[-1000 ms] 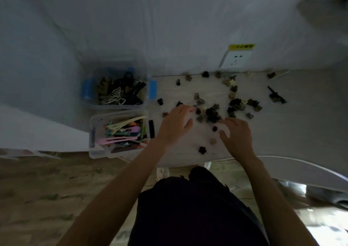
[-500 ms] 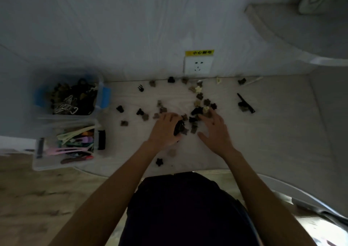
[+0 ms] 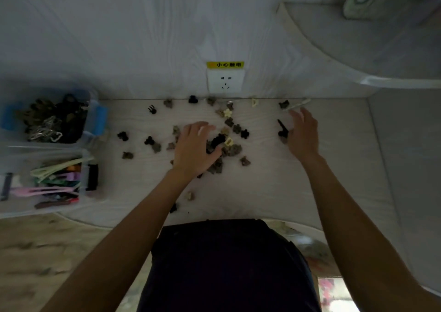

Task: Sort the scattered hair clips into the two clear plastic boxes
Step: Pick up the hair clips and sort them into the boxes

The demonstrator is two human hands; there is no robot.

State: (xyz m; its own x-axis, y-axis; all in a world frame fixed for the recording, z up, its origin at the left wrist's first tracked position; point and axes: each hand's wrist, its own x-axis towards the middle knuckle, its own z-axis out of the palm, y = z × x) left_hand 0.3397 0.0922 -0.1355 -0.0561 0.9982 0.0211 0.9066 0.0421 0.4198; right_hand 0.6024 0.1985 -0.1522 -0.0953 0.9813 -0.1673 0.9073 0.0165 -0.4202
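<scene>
From the head view, small hair clips (image 3: 216, 144) lie scattered over the pale bench (image 3: 262, 187), thickest in a pile at its middle, with the two clear plastic boxes (image 3: 47, 149) at its left edge. The left hand (image 3: 194, 148) rests on the pile, fingers loosely spread; whether it grips a clip I cannot tell. The right hand (image 3: 303, 132) hovers open, fingers spread, beside a long black clip (image 3: 282, 129).

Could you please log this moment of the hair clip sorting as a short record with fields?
left hand: spread over the central pile of clips
right hand: open, reaching beside a long black clip
far box: dark and metal clips
near box: long coloured clips
table: small clips scattered toward the wall socket
</scene>
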